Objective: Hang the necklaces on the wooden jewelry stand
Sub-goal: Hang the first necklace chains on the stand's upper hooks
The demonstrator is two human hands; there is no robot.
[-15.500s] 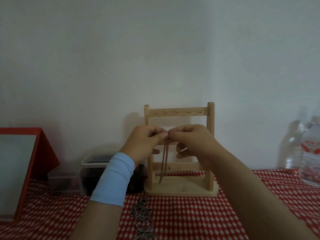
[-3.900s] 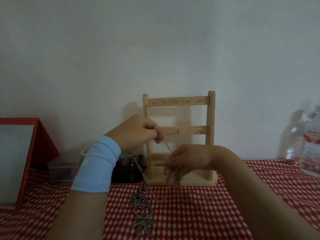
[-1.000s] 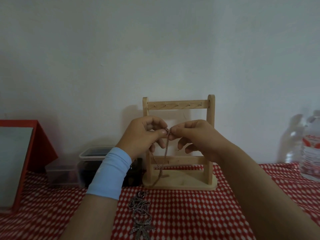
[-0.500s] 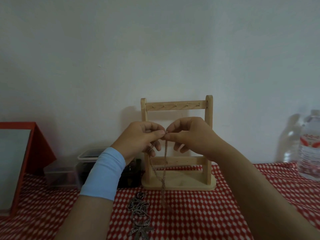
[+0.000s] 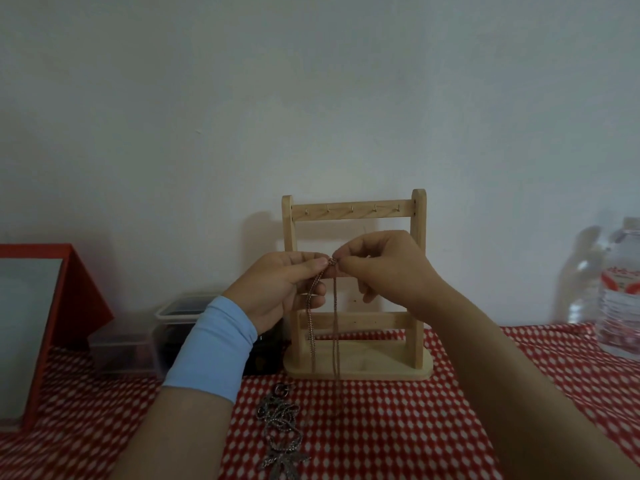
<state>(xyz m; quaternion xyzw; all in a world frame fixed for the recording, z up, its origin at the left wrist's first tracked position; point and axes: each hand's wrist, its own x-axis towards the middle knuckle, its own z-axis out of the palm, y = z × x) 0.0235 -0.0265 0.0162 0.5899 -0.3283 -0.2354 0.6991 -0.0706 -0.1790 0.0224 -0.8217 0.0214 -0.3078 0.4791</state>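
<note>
No writing can be read here. The water bottle [image 5: 621,327] at the right edge has a label [image 5: 620,289] with red print on white. The print is too blurred to make out.

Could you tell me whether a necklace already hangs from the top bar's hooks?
No, the top bar's hooks are bare; the left hand and right hand pinch the chain below it.

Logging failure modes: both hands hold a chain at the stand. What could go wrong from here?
1. The left hand and right hand pinch the brown chain only at its top; a slip likely drops it.
2. Its two strands hang in front of the wooden stand and may snag its lower bar.
3. The silver necklace lies heaped just in front of the stand; a dropped chain could tangle with it.
</note>
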